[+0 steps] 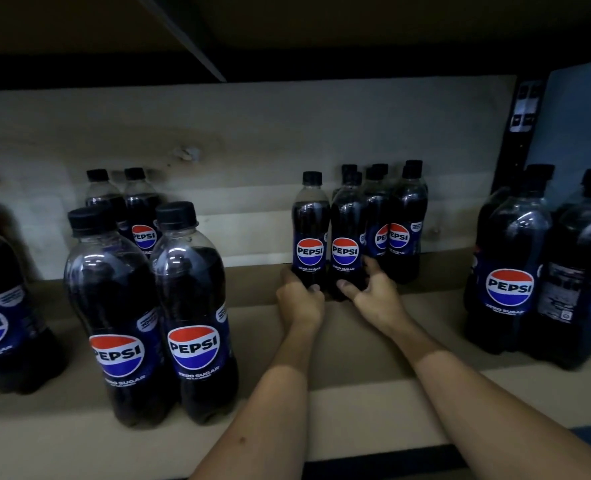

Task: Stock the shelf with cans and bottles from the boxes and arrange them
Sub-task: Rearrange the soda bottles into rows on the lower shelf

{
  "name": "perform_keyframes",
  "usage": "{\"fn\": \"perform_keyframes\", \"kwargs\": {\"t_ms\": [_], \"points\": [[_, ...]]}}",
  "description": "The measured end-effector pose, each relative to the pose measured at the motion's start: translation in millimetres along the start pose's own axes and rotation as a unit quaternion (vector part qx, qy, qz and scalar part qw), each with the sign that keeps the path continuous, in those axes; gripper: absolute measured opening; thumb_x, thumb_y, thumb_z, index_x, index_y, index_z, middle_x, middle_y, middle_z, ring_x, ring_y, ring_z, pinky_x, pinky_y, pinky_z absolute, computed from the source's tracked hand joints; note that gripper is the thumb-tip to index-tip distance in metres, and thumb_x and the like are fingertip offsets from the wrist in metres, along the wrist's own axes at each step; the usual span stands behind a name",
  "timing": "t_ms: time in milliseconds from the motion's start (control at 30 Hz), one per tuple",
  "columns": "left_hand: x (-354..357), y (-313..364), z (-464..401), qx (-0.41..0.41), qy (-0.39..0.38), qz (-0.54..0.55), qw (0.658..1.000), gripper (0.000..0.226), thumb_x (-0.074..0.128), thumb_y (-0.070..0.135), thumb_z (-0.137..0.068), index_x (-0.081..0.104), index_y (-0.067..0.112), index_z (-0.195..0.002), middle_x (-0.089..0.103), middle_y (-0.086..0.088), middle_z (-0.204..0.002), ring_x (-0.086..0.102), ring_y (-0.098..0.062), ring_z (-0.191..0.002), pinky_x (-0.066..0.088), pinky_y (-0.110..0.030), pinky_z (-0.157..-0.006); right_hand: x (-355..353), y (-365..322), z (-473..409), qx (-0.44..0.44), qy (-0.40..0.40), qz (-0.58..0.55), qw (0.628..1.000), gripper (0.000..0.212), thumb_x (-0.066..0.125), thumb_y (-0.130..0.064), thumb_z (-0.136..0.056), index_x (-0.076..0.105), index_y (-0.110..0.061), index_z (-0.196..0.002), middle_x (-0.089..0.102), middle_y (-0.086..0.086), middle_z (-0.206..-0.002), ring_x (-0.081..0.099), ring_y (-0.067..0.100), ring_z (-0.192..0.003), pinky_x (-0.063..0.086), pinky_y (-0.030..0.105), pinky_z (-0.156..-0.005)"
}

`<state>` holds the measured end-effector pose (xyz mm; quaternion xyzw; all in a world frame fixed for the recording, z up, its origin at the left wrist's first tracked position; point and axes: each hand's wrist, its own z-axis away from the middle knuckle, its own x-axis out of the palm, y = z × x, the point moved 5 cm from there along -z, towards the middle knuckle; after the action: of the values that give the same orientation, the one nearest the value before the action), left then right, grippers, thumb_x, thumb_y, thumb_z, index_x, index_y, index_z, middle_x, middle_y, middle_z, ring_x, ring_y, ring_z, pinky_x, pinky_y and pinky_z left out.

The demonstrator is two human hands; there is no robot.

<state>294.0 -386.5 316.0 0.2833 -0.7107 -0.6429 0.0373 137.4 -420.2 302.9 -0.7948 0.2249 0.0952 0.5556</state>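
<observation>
Bottles [310, 233] gripped, more bottles [396, 223] behind

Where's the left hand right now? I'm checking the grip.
In the head view, centre: left hand grips a dark Pepsi plastic bottle at its base, beside the right hand.

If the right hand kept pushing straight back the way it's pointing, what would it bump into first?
The right hand already has its grip on a front Pepsi bottle. Pushed further back, that bottle would probably meet the cluster of bottles behind it before the shelf's back wall; depth is hard to judge.
</observation>
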Motion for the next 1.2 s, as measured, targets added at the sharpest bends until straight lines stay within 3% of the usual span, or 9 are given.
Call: {"fn": "perform_keyframes", "kwargs": {"t_ms": [167, 300, 500, 667, 900, 1033, 1200], "points": [[-1.0, 2.9, 3.5, 0.008, 0.002, -0.006, 1.000, 0.048, 0.066, 0.004, -0.085, 0.048, 0.002, -0.130, 0.060, -0.019, -0.127, 0.058, -0.032, -0.117, 0.045, -0.030, -0.092, -1.0, -2.8, -1.1, -0.005, 0.029, 0.060, 0.998, 0.072, 0.079, -0.025, -0.080, 0.043, -0.018, -0.142, 0.047, 0.012, -0.139, 0.050, 0.029, -0.126, 0.045, 0.041, -0.105], [-2.3, 1.2, 4.0, 0.004, 0.015, 0.002, 1.000, 0.057, 0.076, 0.012, -0.081, 0.050, 0.006, -0.131, 0.062, -0.016, -0.126, 0.061, -0.031, -0.114, 0.047, -0.030, -0.089, -0.1, -3.3, -1.2, -0.017, 0.028, 0.062, 0.998, 0.068, 0.077, -0.019, -0.082, 0.045, -0.015, -0.142, 0.051, 0.012, -0.136, 0.051, 0.029, -0.126, 0.042, 0.037, -0.106], [-2.3, -6.9, -8.6, -0.067, 0.038, -0.030, 0.997, 0.047, 0.067, 0.021, -0.090, 0.044, 0.008, -0.129, 0.060, -0.018, -0.126, 0.059, -0.036, -0.114, 0.049, -0.039, -0.089, 17.2, -7.3, -8.1, -0.020, 0.017, 0.082, 0.996, 0.070, 0.073, -0.021, -0.086, 0.040, -0.012, -0.146, 0.045, 0.014, -0.142, 0.042, 0.029, -0.133, 0.034, 0.032, -0.108], [-7.4, -15.3, -29.8, -0.149, 0.074, 0.027, 0.986, 0.049, 0.059, 0.023, -0.096, 0.042, 0.002, -0.137, 0.055, -0.016, -0.133, 0.053, -0.032, -0.123, 0.043, -0.035, -0.097, 55.7, -16.9, -27.8, -0.011, -0.016, 0.061, 0.998, 0.071, 0.069, -0.021, -0.090, 0.033, -0.014, -0.150, 0.041, 0.012, -0.144, 0.040, 0.027, -0.134, 0.033, 0.030, -0.107], [-19.4, -21.0, -80.6, -0.042, 0.172, 0.013, 0.984, 0.046, 0.065, 0.006, -0.087, 0.044, -0.001, -0.128, 0.057, -0.020, -0.129, 0.053, -0.037, -0.121, 0.044, -0.042, -0.098, 100.7, -21.3, -67.6, -0.056, -0.008, -0.008, 0.998, 0.054, 0.077, -0.015, -0.080, 0.058, -0.011, -0.129, 0.062, 0.011, -0.125, 0.057, 0.028, -0.118, 0.047, 0.037, -0.100], [-16.1, -24.1, -90.2, -0.030, 0.209, 0.065, 0.975, 0.057, 0.065, 0.001, -0.084, 0.039, 0.001, -0.135, 0.057, -0.020, -0.130, 0.054, -0.038, -0.122, 0.047, -0.044, -0.098, 116.6, -16.5, -85.3, -0.077, -0.022, -0.042, 0.996, 0.057, 0.073, -0.024, -0.073, 0.060, -0.017, -0.128, 0.067, 0.004, -0.122, 0.060, 0.021, -0.115, 0.049, 0.043, -0.102], [-9.3, -23.9, -92.7, -0.026, 0.251, 0.061, 0.966, 0.065, 0.069, -0.002, -0.075, 0.042, -0.001, -0.133, 0.052, -0.021, -0.130, 0.049, -0.038, -0.124, 0.045, -0.049, -0.102, 116.0, -14.1, -89.6, -0.074, -0.028, -0.088, 0.993, 0.056, 0.078, -0.011, -0.077, 0.057, -0.013, -0.128, 0.069, 0.003, -0.119, 0.063, 0.017, -0.111, 0.052, 0.043, -0.100]]}}
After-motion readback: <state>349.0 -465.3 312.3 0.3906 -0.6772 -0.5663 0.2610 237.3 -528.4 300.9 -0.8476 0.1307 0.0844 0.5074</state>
